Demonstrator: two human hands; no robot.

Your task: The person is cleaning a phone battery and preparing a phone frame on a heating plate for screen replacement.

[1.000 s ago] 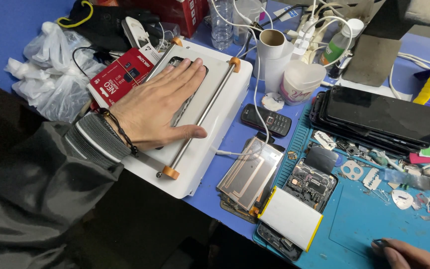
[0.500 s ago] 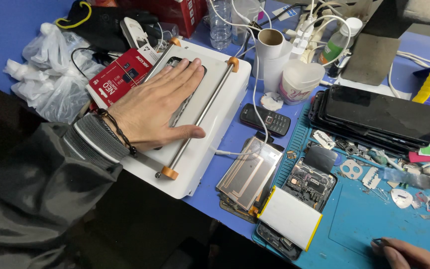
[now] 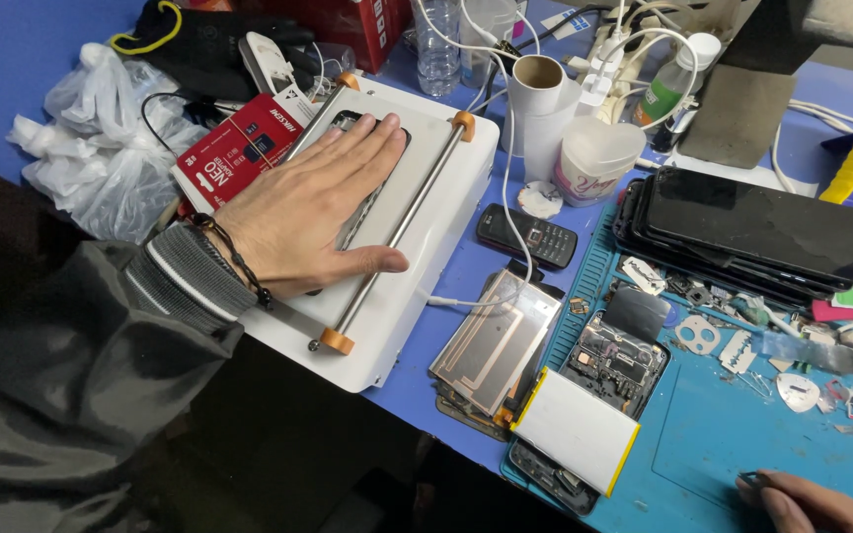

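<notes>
1. Now our left hand (image 3: 303, 212) lies flat and open, palm down, on a dark phone (image 3: 359, 173). It presses on the phone but does not grab it.
2. We see the phone on top of a white machine (image 3: 426, 266), between two thin metal rods (image 3: 402, 222) with orange ends. Our fingers cover most of the phone, so only its far end shows.
3. Our thumb sticks out to the side and touches the nearer rod.
4. We wear a dark bead band (image 3: 239, 259) on that wrist, and a grey sleeve (image 3: 71, 395).
5. Our right hand (image 3: 807, 503) is at the bottom corner on a blue mat (image 3: 733, 424). Only a few fingers show, with something tiny at the fingertips. We cannot tell if they pinch it.
6. Just beside the white machine lies an opened phone (image 3: 619, 360) with a white and yellow battery (image 3: 577, 429) on it, and a flat back cover (image 3: 496, 341).
7. A small black button phone (image 3: 535, 237) sits near the machine, on the blue table.
8. A red box (image 3: 239, 148) touches the machine's far side, next to clear plastic bags (image 3: 101, 148).
9. A stack of dark phones (image 3: 752, 232) rests at the back of the mat.
</notes>
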